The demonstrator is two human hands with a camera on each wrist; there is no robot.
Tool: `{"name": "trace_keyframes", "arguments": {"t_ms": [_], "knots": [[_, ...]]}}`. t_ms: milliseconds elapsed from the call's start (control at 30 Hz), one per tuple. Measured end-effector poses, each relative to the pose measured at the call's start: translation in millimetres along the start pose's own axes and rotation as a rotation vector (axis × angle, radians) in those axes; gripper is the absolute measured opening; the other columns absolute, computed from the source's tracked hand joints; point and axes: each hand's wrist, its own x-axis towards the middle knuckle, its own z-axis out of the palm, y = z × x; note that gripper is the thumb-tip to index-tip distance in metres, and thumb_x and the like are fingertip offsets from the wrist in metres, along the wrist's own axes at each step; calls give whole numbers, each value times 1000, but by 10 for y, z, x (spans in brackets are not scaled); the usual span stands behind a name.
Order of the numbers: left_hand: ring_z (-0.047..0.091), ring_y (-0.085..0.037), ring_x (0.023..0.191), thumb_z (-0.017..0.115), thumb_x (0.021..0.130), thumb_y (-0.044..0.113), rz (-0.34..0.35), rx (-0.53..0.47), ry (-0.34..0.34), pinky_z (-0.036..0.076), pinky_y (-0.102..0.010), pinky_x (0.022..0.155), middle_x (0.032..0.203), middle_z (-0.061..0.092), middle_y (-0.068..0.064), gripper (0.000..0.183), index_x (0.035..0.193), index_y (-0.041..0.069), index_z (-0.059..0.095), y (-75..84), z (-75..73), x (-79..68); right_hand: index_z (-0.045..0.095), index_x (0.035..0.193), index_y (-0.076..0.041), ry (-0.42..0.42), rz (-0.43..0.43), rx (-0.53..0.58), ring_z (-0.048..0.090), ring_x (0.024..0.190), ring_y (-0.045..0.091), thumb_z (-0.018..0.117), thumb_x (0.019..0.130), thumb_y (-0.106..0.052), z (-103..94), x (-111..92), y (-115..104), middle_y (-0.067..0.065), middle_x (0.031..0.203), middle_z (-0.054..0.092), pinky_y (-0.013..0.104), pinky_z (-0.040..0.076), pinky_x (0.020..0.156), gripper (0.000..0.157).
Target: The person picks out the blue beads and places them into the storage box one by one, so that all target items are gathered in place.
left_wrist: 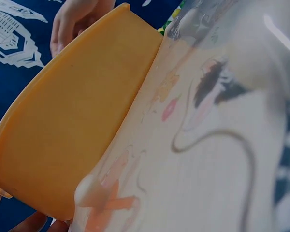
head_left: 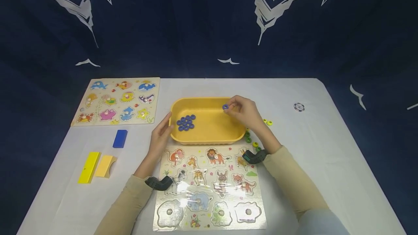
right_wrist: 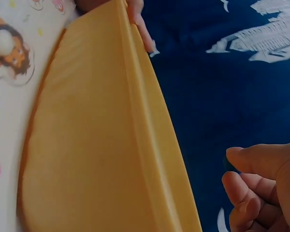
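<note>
A yellow tray (head_left: 209, 122) stands in the middle of the table, with a cluster of small blue ring beads (head_left: 186, 128) in its left part. My left hand (head_left: 159, 137) holds the tray by its left end; in the left wrist view some of its fingers (left_wrist: 31, 223) show below the tray wall. Over the tray's right end, my right hand (head_left: 243, 111) pinches one blue ring bead (head_left: 225, 107) between thumb and fingertip. The right wrist view shows that bead (right_wrist: 228, 164) dark and mostly covered by the fingers.
Green and yellow beads (head_left: 248, 140) lie beside the tray's right end, partly behind the right forearm. An animal puzzle board (head_left: 209, 188) lies in front, a sea-animal board (head_left: 117, 100) back left. Blue (head_left: 120, 139), yellow (head_left: 89, 168) and arched (head_left: 105, 166) blocks sit left; a chip (head_left: 299, 107) right.
</note>
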Motion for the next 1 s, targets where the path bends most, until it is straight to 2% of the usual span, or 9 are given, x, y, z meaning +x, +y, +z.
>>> {"name": "trace_keyframes", "arguments": {"t_ms": [300, 500, 733, 1000], "knots": [[30, -16, 130, 51, 90, 22, -4, 1, -3, 28, -27, 107, 143, 31, 8, 46, 134, 26, 39, -15, 28, 9, 61, 86, -13, -187, 62, -44, 54, 69, 14, 68, 77, -25, 461, 322, -136, -1, 77, 61, 26, 46, 61, 17], [28, -16, 131, 50, 90, 22, -4, -1, -8, 27, -27, 108, 143, 30, 6, 45, 134, 26, 39, -20, 33, 6, 63, 85, -11, -291, 80, -80, 56, 70, 14, 70, 74, -22, 715, 395, -125, 0, 76, 61, 23, 48, 60, 17], [29, -15, 131, 51, 90, 22, -14, 14, 3, 27, -26, 107, 143, 31, 8, 45, 134, 27, 39, 4, 29, -1, 64, 84, -10, -372, 103, -174, 56, 66, 10, 71, 73, -22, 859, 406, -156, -3, 72, 62, 22, 48, 58, 18], [27, -18, 132, 49, 91, 20, -29, 3, -3, 26, -30, 109, 144, 29, 6, 46, 135, 25, 38, -5, 10, 6, 65, 90, -9, -412, 98, -162, 58, 72, 11, 72, 73, -21, 924, 407, -165, -2, 78, 64, 22, 50, 66, 22]]}}
